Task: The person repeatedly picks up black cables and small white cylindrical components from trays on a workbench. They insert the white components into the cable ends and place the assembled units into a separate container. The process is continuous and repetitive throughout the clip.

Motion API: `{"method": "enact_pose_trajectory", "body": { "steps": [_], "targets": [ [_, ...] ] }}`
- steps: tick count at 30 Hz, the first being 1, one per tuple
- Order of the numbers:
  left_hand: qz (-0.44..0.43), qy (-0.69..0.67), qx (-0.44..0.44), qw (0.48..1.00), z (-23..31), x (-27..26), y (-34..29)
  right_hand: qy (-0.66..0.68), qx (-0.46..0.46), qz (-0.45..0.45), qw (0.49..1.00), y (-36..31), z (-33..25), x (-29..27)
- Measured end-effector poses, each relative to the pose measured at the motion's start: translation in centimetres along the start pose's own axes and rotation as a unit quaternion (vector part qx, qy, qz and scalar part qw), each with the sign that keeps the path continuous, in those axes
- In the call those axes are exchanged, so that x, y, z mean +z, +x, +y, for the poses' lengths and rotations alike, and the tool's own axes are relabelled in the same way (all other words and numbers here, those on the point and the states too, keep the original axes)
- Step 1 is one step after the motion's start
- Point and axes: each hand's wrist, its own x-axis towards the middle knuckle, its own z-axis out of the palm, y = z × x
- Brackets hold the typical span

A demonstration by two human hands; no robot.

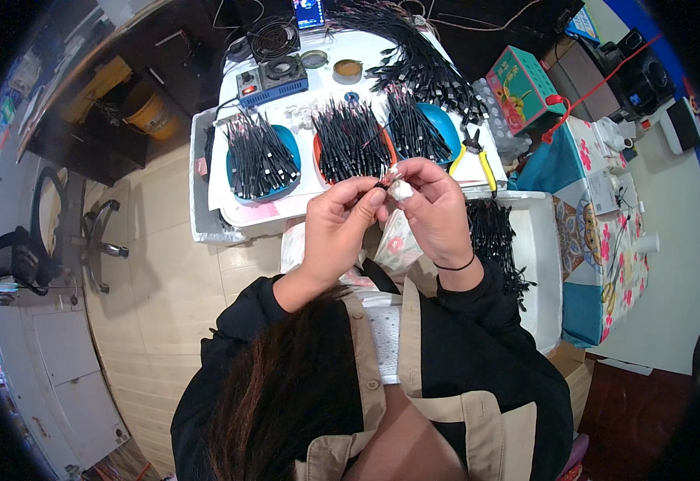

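My left hand and my right hand meet in front of my chest, fingertips pinched together. Between them is the end of a short black cable, mostly covered by the fingers. White wrapping covers a fingertip of the right hand, and a dark band circles that wrist. Just beyond the hands stands an orange basin packed with upright black cables. Blue basins of similar cables flank it, one on the left and one on the right.
Yellow-handled pliers lie right of the basins. Behind are a small blue soldering station, a round tin, a fan and a large cable heap. A white foam box holding black cables sits at my right.
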Motion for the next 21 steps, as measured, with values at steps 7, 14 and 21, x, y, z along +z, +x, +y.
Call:
{"method": "enact_pose_trajectory", "body": {
  "steps": [7,14,21],
  "targets": [
    [-0.014,-0.062,-0.084,0.994,0.3,-0.1,0.0,0.125,0.057,0.0,0.991,-0.4,0.4,0.0],
    [-0.064,-0.166,-0.168,0.969,0.1,-0.9,0.1,0.276,0.153,-0.076,0.946,-0.4,0.2,-0.3],
    [-0.1,-0.136,-0.177,0.97,0.4,-1.2,0.0,0.143,0.123,-0.077,0.979,0.0,-0.3,-0.8]
  ]
}}
